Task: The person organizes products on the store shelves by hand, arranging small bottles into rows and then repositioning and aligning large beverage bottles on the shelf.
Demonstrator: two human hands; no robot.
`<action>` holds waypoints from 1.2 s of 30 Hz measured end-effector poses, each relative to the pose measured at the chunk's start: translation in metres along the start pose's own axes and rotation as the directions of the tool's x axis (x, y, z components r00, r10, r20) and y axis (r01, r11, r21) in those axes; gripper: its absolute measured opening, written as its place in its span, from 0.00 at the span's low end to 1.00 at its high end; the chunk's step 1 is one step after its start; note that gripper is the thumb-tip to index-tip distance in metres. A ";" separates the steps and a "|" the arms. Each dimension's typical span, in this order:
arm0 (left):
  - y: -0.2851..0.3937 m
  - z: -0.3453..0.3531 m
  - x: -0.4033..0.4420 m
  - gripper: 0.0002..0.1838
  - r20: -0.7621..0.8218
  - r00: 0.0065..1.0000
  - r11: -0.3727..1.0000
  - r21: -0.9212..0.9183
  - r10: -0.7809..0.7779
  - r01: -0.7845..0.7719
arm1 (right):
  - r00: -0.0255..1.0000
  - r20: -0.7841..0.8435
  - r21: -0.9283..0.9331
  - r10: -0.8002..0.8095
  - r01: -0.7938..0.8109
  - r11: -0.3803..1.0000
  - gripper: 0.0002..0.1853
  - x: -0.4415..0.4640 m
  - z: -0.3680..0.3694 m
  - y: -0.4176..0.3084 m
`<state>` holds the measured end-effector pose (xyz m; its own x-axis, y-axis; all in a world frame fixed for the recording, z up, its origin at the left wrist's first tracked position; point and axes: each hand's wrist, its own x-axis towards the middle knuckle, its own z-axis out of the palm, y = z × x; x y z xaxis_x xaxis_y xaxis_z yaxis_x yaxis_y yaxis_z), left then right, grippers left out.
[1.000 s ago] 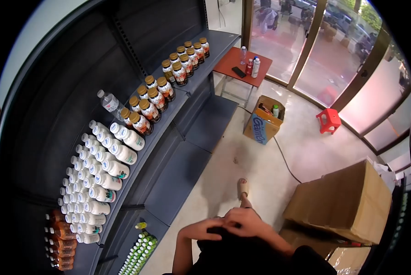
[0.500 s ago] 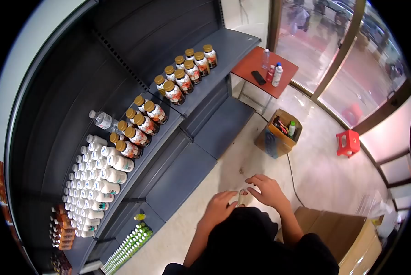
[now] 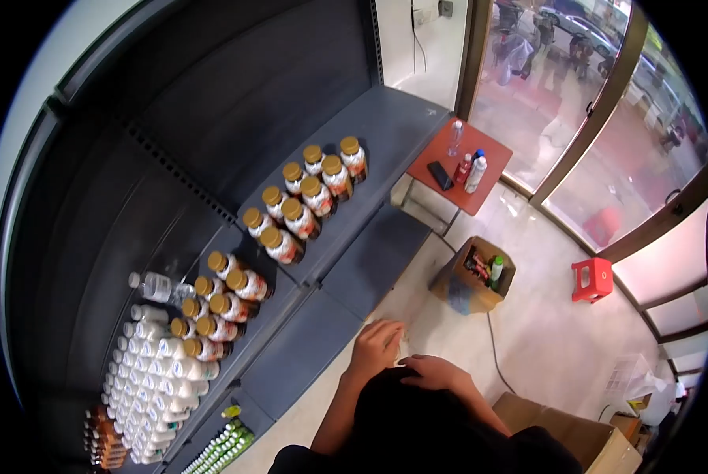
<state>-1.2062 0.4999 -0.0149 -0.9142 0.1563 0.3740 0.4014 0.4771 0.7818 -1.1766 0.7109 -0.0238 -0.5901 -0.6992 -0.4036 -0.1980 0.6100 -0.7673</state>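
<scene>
The right hand (image 3: 433, 371) has swung toward the left hand (image 3: 373, 349); I can't tell either grip's state (tiny on my feed). At ten o'clock, round brown gold-capped bottles (image 3: 283, 250) stand on grey metal shelving (image 3: 409, 112), likely grouped by kind.

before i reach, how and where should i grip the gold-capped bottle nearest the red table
Probably around the gold-capped bottle, on its body below the cap, from the front of the shelf. It stands upright in the front row, with no bottle before it, while a neighbouring bottle sits beside it.
</scene>
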 end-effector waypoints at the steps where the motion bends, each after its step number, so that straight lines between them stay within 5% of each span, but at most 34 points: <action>1: -0.006 -0.004 0.019 0.12 -0.085 0.996 0.999 -0.015 0.026 -0.028 | 0.998 -0.019 0.028 -0.054 0.054 0.998 0.25 0.013 -0.018 -0.005; 3: -0.009 -0.020 0.058 0.12 -0.283 0.953 0.994 0.044 0.104 -0.095 | 0.985 -0.050 0.092 -0.166 0.170 0.981 0.24 0.040 -0.052 -0.015; 6: -0.014 -0.045 0.089 0.14 -0.592 0.795 0.971 0.237 0.134 0.013 | 0.909 -0.248 0.202 -0.336 0.388 0.899 0.19 0.083 -0.106 -0.031; 8: -0.039 -0.051 0.098 0.21 -0.753 0.623 0.946 0.317 0.214 0.058 | 0.865 -0.368 0.337 -0.340 0.465 0.819 0.17 0.117 -0.134 -0.039; 9: -0.043 -0.061 0.103 0.31 -0.751 0.621 0.931 0.353 0.224 0.091 | 0.847 -0.419 0.405 -0.328 0.498 0.767 0.16 0.131 -0.144 -0.046; 13: -0.059 -0.074 0.126 0.36 -0.885 0.464 0.966 0.151 0.038 0.208 | 0.781 -0.535 0.479 -0.322 0.594 0.646 0.18 0.202 -0.159 -0.060; 18: -0.081 -0.089 0.125 0.39 -0.836 0.506 0.847 0.100 -0.213 0.522 | 0.896 -0.300 0.557 -0.327 0.443 0.702 0.31 0.247 -0.176 -0.086; 20: -0.082 -0.091 0.124 0.39 -0.824 0.507 0.837 0.078 -0.252 0.542 | 0.860 -0.333 0.381 -0.388 0.499 0.779 0.37 0.270 -0.169 -0.075; 24: -0.072 -0.087 0.114 0.40 -0.807 0.551 0.792 0.188 -0.213 0.581 | 0.866 -0.338 0.312 -0.368 0.472 0.825 0.33 0.277 -0.179 -0.075; 33: -0.055 -0.072 0.086 0.41 -0.803 0.527 0.805 0.106 -0.277 0.584 | 0.828 -0.317 0.100 -0.463 0.514 0.852 0.24 0.263 -0.202 -0.084; 36: -0.060 -0.063 0.083 0.42 -0.828 0.489 0.810 0.075 -0.275 0.582 | 0.780 -0.223 0.328 -0.585 0.625 0.709 0.19 0.211 -0.220 -0.128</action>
<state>-1.3025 0.4298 0.0002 -0.5113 -0.7704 0.3808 -0.2114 0.5423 0.8132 -1.4482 0.5676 0.0990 -0.5188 -0.8191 0.2450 -0.2524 -0.1270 -0.9592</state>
